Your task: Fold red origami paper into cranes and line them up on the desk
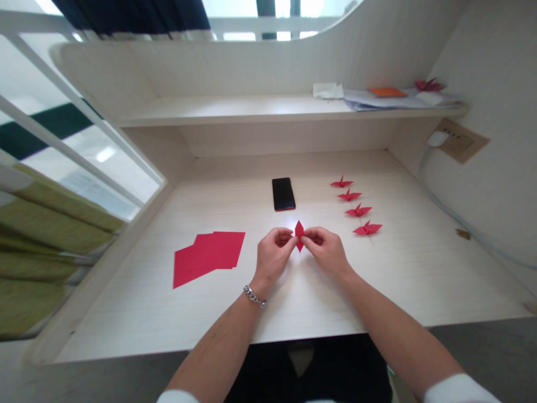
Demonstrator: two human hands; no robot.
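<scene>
Between my two hands is a small piece of folded red paper (299,229), a narrow diamond with its points up and down. My left hand (274,252) pinches its left side with thumb and fingers, and my right hand (326,250) pinches the right side. The fingertips hide the paper's middle edges. To the left lie overlapping red paper sheets (210,253), flat on the desk. On the right several folded red paper cranes (367,228) stand in a slanting column with their wings spread.
A black phone (283,194) lies beyond my hands on the pale desk (142,313). Papers (356,101), an orange piece (388,92) and a red folded paper shape (430,85) rest on the shelf (235,106). A white cable (444,207) runs from the wall socket (461,143) at right.
</scene>
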